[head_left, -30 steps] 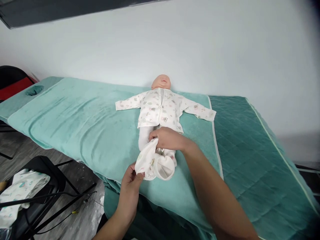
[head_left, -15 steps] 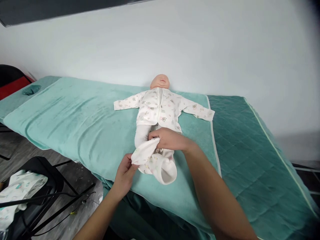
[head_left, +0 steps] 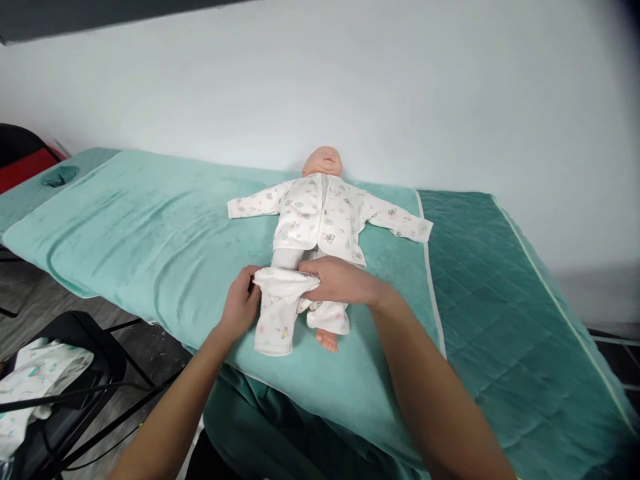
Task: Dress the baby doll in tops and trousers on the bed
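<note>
A baby doll (head_left: pixel 323 162) lies on its back on a light teal towel (head_left: pixel 150 233), dressed in a white printed jacket (head_left: pixel 320 217) with its sleeves spread out. White printed trousers (head_left: pixel 277 313) cover its legs up to the thighs, and one bare foot (head_left: pixel 327 340) pokes out of the right leg. My left hand (head_left: pixel 240 307) is closed on the left side of the trousers' waistband. My right hand (head_left: pixel 340 280) is closed on the waistband's right side, just below the jacket's hem.
The towel covers a padded table with a darker quilted teal cover (head_left: pixel 500 300) on the right, set against a white wall. A black chair (head_left: pixel 65 387) with a printed cloth (head_left: pixel 35 383) on it stands on the floor at lower left. A red and black seat (head_left: pixel 20 160) is at far left.
The bunched trousers have been drawn up the doll's legs from the feet to the thighs. My left hand rose with the waistband. A bare foot now shows.
</note>
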`<act>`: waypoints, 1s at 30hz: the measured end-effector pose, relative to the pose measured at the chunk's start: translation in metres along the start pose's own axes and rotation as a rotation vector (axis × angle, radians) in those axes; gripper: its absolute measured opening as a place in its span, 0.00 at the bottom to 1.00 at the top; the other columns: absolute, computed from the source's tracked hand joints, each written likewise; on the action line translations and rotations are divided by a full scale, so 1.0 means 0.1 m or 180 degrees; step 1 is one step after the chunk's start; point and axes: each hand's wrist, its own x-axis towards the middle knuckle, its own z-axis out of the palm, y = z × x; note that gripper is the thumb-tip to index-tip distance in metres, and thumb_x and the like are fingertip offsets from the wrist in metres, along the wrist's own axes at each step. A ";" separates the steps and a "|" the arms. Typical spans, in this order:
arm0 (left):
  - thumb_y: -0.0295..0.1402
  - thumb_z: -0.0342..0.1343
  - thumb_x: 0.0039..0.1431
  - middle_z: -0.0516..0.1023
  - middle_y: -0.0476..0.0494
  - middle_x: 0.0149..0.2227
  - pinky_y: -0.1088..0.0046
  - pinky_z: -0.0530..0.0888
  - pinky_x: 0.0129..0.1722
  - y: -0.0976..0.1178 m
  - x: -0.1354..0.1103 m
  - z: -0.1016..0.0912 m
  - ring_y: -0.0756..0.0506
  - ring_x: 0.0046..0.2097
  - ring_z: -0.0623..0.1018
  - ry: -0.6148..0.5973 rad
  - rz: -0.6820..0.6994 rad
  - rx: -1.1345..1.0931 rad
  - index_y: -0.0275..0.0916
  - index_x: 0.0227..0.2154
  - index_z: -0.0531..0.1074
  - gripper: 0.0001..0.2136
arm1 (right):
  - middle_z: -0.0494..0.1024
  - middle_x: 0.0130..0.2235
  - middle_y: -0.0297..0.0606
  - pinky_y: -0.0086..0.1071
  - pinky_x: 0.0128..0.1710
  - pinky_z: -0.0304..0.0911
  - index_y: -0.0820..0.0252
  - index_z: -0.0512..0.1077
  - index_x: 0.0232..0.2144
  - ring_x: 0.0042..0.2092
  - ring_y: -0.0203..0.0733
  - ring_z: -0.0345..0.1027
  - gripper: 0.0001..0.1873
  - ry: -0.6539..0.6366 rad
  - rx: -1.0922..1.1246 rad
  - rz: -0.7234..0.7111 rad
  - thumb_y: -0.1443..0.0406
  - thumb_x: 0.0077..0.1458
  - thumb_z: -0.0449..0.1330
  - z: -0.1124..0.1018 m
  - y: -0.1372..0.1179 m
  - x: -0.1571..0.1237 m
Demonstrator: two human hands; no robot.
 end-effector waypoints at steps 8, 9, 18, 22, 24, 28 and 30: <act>0.31 0.48 0.67 0.78 0.43 0.42 0.69 0.70 0.45 0.01 0.39 0.08 0.45 0.43 0.76 -0.0001 0.0458 0.0381 0.40 0.43 0.71 0.08 | 0.71 0.31 0.29 0.28 0.33 0.53 0.59 0.68 0.29 0.34 0.36 0.63 0.05 0.0738 0.0462 0.0246 0.65 0.46 0.57 0.02 0.15 0.07; 0.30 0.48 0.67 0.78 0.43 0.42 0.68 0.71 0.45 0.00 0.45 0.09 0.45 0.43 0.76 0.0015 0.0562 0.0451 0.41 0.43 0.71 0.08 | 0.71 0.31 0.28 0.28 0.33 0.53 0.59 0.68 0.29 0.34 0.36 0.63 0.04 0.0793 0.0486 0.0236 0.65 0.46 0.57 0.03 0.16 0.08; 0.25 0.52 0.61 0.78 0.43 0.42 0.66 0.72 0.42 -0.10 0.60 0.15 0.43 0.43 0.77 0.0140 0.1084 0.0770 0.43 0.43 0.71 0.10 | 0.72 0.35 0.32 0.31 0.38 0.60 0.59 0.71 0.35 0.38 0.39 0.66 0.09 0.0723 0.0975 0.0045 0.60 0.54 0.63 0.00 0.15 0.03; 0.27 0.52 0.61 0.78 0.45 0.40 0.67 0.72 0.44 -0.07 0.52 0.10 0.45 0.42 0.76 -0.0063 0.1070 0.0365 0.42 0.41 0.72 0.07 | 0.77 0.43 0.36 0.32 0.43 0.66 0.57 0.73 0.47 0.44 0.41 0.71 0.18 0.0524 0.1720 -0.0297 0.56 0.57 0.66 -0.04 0.23 -0.05; 0.30 0.54 0.61 0.78 0.45 0.39 0.67 0.72 0.44 -0.05 0.52 0.07 0.46 0.41 0.75 -0.0175 0.1062 0.0104 0.41 0.39 0.74 0.06 | 0.79 0.43 0.37 0.32 0.41 0.67 0.56 0.74 0.48 0.43 0.40 0.73 0.18 0.0747 0.1994 -0.0380 0.55 0.59 0.66 -0.06 0.30 -0.09; 0.33 0.58 0.59 0.78 0.43 0.38 0.67 0.72 0.45 -0.08 0.54 0.00 0.45 0.41 0.76 -0.0399 0.0901 -0.0650 0.40 0.34 0.78 0.05 | 0.78 0.33 0.35 0.34 0.37 0.68 0.55 0.74 0.39 0.35 0.39 0.72 0.11 0.1897 0.2197 -0.0523 0.55 0.62 0.64 -0.11 0.44 -0.14; 0.33 0.58 0.59 0.79 0.44 0.36 0.67 0.72 0.43 -0.11 0.58 -0.01 0.45 0.40 0.76 -0.0329 0.0630 -0.1050 0.40 0.33 0.80 0.06 | 0.76 0.31 0.33 0.34 0.35 0.67 0.55 0.72 0.36 0.32 0.38 0.70 0.10 0.2514 0.1887 -0.0459 0.55 0.61 0.64 -0.12 0.49 -0.12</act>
